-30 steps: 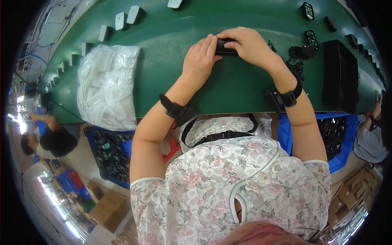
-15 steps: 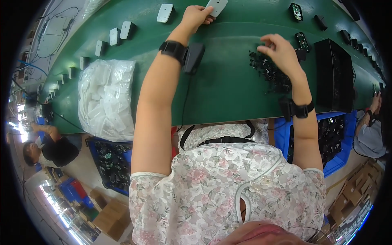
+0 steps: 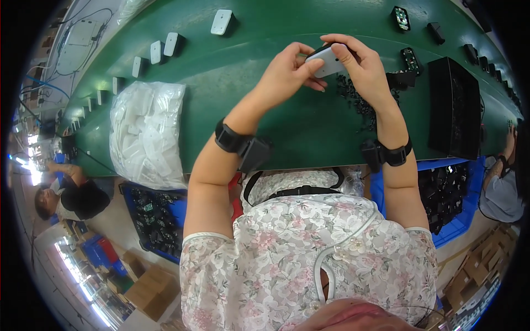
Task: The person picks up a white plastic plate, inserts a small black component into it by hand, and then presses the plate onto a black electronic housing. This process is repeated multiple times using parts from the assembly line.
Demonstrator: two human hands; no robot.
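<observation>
On the green desk [image 3: 270, 27], to the right of the clear bag [image 3: 146, 132], a person holds a white case [image 3: 329, 64] in two hands. The left hand [image 3: 288, 74] grips the end nearer the bag, with its thumb on the white face. The right hand [image 3: 361, 69] grips the end farther from the bag, its thumb on the case too. Little black bits [image 3: 356, 100] lie right of the bag, near the right hand. A black box [image 3: 452, 110] sits far to the right of the bag. White blocks [image 3: 156, 52] stand in a row behind the bag.
</observation>
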